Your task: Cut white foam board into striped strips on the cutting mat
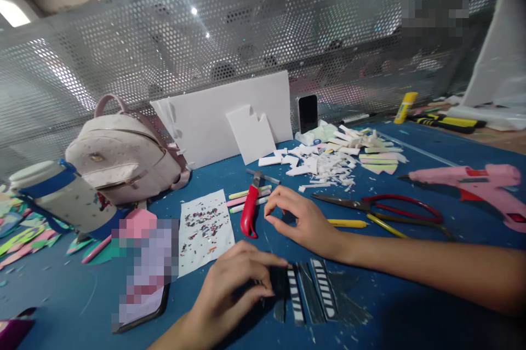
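Two striped strips, dark with white bars, lie roughly upright in the lower middle of the frame on the blue table. A plain dark strip lies between them, and a ragged dark piece spreads just to their right. They look thin, light and flexible, probably easy to bend or crease and perhaps slick on top; the long edges or a short end would be the likeliest place to take hold, with a light pinch.

The left hand is just left of them, thumb and fingers spread apart, its index fingertip at the top end of the nearer striped strip; whether it presses cannot be told. The right hand rests just above the strips, thumb and index curled nearly together; whether anything is pinched there cannot be made out. Left of that hand, near the frame's centre, lies a red-handled cutter; scissors lie to its right.
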`<state>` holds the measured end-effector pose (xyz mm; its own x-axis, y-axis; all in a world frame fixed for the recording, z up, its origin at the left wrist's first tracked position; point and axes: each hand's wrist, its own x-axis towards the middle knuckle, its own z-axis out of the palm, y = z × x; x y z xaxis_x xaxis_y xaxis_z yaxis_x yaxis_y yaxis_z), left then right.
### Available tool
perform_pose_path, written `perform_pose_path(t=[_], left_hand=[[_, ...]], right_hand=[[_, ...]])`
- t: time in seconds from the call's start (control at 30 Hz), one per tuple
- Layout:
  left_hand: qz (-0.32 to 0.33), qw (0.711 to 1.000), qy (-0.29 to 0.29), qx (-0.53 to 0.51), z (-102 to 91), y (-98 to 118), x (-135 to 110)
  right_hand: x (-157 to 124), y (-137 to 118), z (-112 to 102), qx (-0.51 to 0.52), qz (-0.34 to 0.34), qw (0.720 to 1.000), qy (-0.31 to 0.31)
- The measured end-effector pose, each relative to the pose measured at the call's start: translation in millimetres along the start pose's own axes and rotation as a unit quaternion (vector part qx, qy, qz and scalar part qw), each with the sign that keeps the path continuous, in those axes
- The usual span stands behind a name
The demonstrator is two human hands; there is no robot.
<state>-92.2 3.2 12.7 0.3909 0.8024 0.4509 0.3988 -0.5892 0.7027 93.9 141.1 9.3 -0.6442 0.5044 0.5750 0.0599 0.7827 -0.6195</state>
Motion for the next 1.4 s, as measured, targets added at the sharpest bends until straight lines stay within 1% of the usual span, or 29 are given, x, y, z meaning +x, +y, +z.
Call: perform_pose_path(t=[0.07,0.13,0.27,0.33,0.4,0.47,0.57,0.67,0.73,0.8,0.9,0.97,1.03,1.07,1.1,1.13,1.17,1.2,1.23,1.27,1.3,1.33,1.4], left_hand=[[0.0,0.999,-0.013,-0.04,1.5,0.2,-2.1],[-0.009,0.999,-0.004,-0.052,2.6,-1.3,-4.5],[-0.035,0.998,0.021,-0.046,3.1,-4.5,-6.8],[-0.039,0.998,0.028,-0.04,2.7,-4.7,-5.6],[-0.043,0.998,0.045,-0.008,2.1,-4.3,-3.5],[-0.058,0.994,0.079,0.043,1.7,-4.2,-1.0],[-0.085,0.983,0.133,0.092,1.5,-5.4,2.0],[-0.1,0.979,0.153,0.095,1.7,-7.3,3.6],[-0.102,0.979,0.153,0.093,2.5,-8.3,3.9],[-0.104,0.979,0.149,0.092,4.3,-8.9,3.9],[-0.108,0.979,0.141,0.1,6.6,-9.6,3.9],[-0.103,0.98,0.124,0.117,3.2,-10.3,4.2],[-0.089,0.979,0.097,0.156,-9.2,-12.0,4.7],[-0.083,0.975,0.082,0.188,-19.4,-13.3,5.0],[-0.085,0.966,0.083,0.228,-32.1,-14.9,5.3],[-0.101,0.953,0.088,0.271,-46.6,-16.8,5.6],[-0.125,0.936,0.086,0.319,-62.2,-18.8,5.7],[-0.16,0.914,0.068,0.367,-77.8,-20.9,5.7],[-0.209,0.887,0.04,0.41,-92.7,-22.9,5.5],[-0.252,0.865,0.014,0.433,-106.0,-24.8,4.9],[-0.289,0.851,-0.01,0.439,-117.2,-26.5,4.1],[-0.315,0.843,-0.032,0.434,-126.1,-28.0,2.9],[-0.352,0.838,-0.072,0.411,-137.6,-30.4,-0.1]], right_hand=[[1.0,0.1,0.0,-0.007,-0.007,1.0,0.012],[2.0,1.2,0.5,-0.006,0.002,1.0,0.027],[2.9,5.8,2.5,-0.015,0.03,0.998,0.047],[2.9,7.4,3.3,-0.035,0.033,0.998,0.043],[2.6,7.0,3.3,-0.053,0.03,0.997,0.037],[2.1,4.3,2.2,-0.053,0.005,0.998,0.028],[0.6,-1.6,0.1,-0.015,-0.076,0.997,-0.02],[-1.2,-4.5,0.3,0.013,-0.159,0.983,-0.086],[-2.1,-3.4,1.5,0.015,-0.189,0.976,-0.106],[-2.4,-1.0,2.7,0.018,-0.192,0.975,-0.11],[-2.1,1.8,3.1,0.037,-0.167,0.98,-0.099],[-1.7,1.9,2.9,0.045,-0.149,0.984,-0.089],[-1.4,0.9,2.5,0.043,-0.13,0.987,-0.079],[-1.3,0.2,2.4,0.041,-0.122,0.989,-0.075],[-1.3,-0.4,2.2,0.04,-0.115,0.99,-0.073],[-1.2,-0.8,2.2,0.039,-0.111,0.99,-0.073],[-1.2,-1.1,2.2,0.039,-0.109,0.991,-0.074],[-1.1,-1.3,2.2,0.039,-0.109,0.99,-0.076],[-1.1,-1.3,2.2,0.039,-0.109,0.99,-0.078],[-1.0,-1.3,2.3,0.038,-0.109,0.99,-0.079],[-0.9,-1.2,2.4,0.037,-0.109,0.99,-0.079],[-0.9,-1.1,2.4,0.037,-0.108,0.99,-0.08],[-0.9,-0.9,2.5,0.037,-0.108,0.99,-0.081]])
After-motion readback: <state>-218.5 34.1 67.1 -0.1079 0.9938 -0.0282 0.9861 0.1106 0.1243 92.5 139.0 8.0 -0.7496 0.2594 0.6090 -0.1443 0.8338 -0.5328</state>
